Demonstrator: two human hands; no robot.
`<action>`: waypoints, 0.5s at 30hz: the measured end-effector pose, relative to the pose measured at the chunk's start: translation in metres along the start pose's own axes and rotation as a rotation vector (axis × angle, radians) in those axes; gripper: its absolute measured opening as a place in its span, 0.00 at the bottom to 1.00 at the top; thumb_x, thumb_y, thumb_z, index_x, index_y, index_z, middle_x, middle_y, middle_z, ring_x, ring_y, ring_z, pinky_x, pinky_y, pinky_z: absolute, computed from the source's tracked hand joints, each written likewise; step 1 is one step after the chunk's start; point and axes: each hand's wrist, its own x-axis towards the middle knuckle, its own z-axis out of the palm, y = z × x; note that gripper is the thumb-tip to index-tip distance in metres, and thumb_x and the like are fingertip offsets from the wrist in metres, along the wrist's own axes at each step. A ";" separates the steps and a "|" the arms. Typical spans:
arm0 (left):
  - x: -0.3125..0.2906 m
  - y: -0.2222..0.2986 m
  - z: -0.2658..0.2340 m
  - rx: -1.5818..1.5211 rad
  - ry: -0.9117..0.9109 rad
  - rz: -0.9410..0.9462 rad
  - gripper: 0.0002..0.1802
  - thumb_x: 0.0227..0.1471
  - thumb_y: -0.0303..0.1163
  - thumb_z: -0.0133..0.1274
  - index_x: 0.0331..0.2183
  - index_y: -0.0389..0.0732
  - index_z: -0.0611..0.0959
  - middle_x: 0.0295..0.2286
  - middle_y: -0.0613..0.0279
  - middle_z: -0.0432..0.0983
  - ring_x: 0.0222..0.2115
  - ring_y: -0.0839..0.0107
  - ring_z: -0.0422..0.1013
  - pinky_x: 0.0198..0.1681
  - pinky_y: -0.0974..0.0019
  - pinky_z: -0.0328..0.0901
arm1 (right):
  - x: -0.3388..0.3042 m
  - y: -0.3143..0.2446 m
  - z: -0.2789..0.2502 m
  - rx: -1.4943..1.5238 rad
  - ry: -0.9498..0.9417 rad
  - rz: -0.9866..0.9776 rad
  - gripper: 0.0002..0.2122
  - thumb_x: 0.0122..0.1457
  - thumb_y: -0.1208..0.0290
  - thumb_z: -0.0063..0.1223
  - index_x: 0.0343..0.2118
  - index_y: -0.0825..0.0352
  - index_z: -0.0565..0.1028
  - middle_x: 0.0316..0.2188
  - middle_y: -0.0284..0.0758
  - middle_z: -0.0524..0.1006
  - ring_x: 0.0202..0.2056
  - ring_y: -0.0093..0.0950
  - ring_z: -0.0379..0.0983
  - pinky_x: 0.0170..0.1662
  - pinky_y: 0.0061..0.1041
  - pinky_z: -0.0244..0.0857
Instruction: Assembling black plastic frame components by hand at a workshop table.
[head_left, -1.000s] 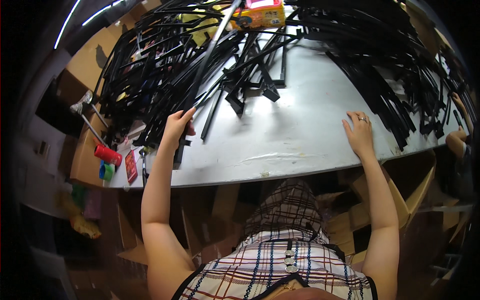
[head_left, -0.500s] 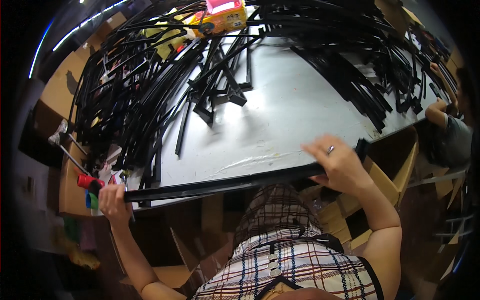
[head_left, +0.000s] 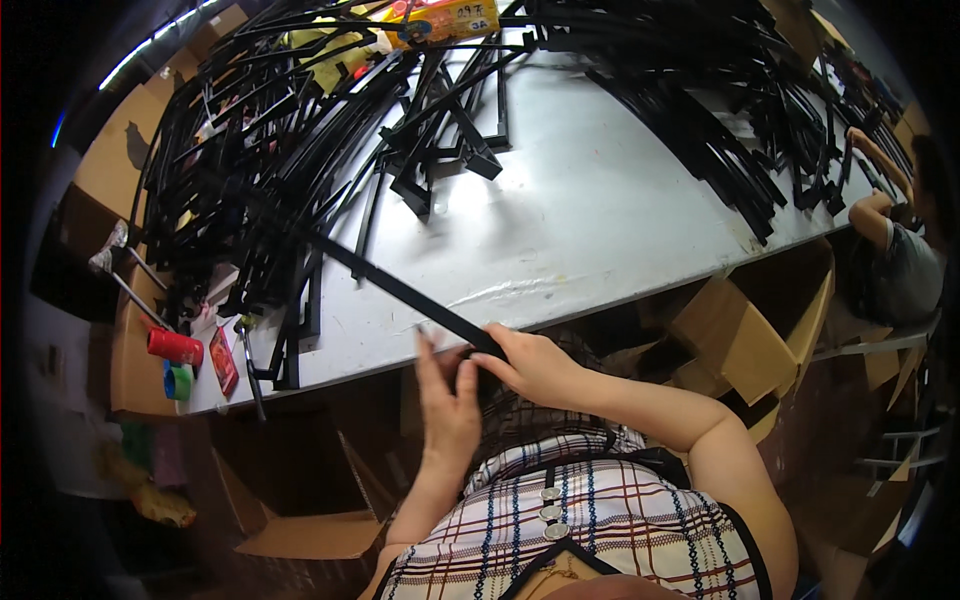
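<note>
A long black strip (head_left: 405,292) runs slantwise from the table's front edge up over the pile at the left. My right hand (head_left: 535,368) is closed on its near end, thumb and fingers pinching it. Just left of that end is my left hand (head_left: 446,410), fingers stretched apart and slightly blurred, with nothing seen in it. The strip's far end is lost among many black strips (head_left: 260,190) heaped at the left. Several black pieces with angled ends (head_left: 440,165) lie spread at the middle of the white table (head_left: 590,220).
More black strips (head_left: 710,150) lie at the right. A red roll (head_left: 175,346), a green-blue tape roll (head_left: 178,381) and a red packet (head_left: 222,362) sit at the left corner. Open cardboard boxes (head_left: 745,345) stand below the edge. Another person (head_left: 895,240) works at far right.
The strip has swung from lying along the front edge to slanting away up-left. My left hand has left its left end and moved right; my right hand has moved left and grips the near end.
</note>
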 end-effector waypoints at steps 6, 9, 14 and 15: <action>0.015 -0.031 0.009 -0.325 0.065 -0.010 0.44 0.59 0.61 0.29 0.61 0.34 0.48 0.52 0.43 0.61 0.52 0.61 0.62 0.54 0.65 0.58 | 0.051 -0.008 0.047 0.167 0.063 -0.134 0.20 0.64 0.62 0.36 0.51 0.75 0.64 0.53 0.48 0.60 0.55 0.42 0.53 0.58 0.32 0.47; 0.028 -0.046 -0.003 -0.395 0.077 -0.020 0.44 0.58 0.61 0.32 0.61 0.35 0.48 0.53 0.42 0.60 0.53 0.59 0.61 0.56 0.63 0.54 | 0.066 -0.017 0.070 0.444 0.171 0.005 0.22 0.65 0.61 0.36 0.54 0.74 0.62 0.53 0.48 0.60 0.54 0.38 0.56 0.58 0.31 0.48; 0.026 -0.053 -0.020 -0.569 0.070 -0.204 0.35 0.59 0.39 0.44 0.61 0.35 0.51 0.42 0.53 0.69 0.41 0.72 0.67 0.45 0.71 0.62 | 0.063 -0.042 0.043 1.076 -0.022 0.388 0.25 0.64 0.62 0.42 0.60 0.69 0.57 0.53 0.42 0.62 0.52 0.30 0.61 0.56 0.27 0.55; 0.023 -0.055 -0.024 -0.621 0.048 -0.250 0.34 0.58 0.31 0.47 0.61 0.35 0.52 0.38 0.56 0.71 0.36 0.77 0.70 0.40 0.74 0.64 | 0.069 -0.032 0.039 0.867 0.200 0.189 0.25 0.63 0.65 0.43 0.60 0.68 0.56 0.51 0.41 0.63 0.51 0.30 0.61 0.56 0.28 0.55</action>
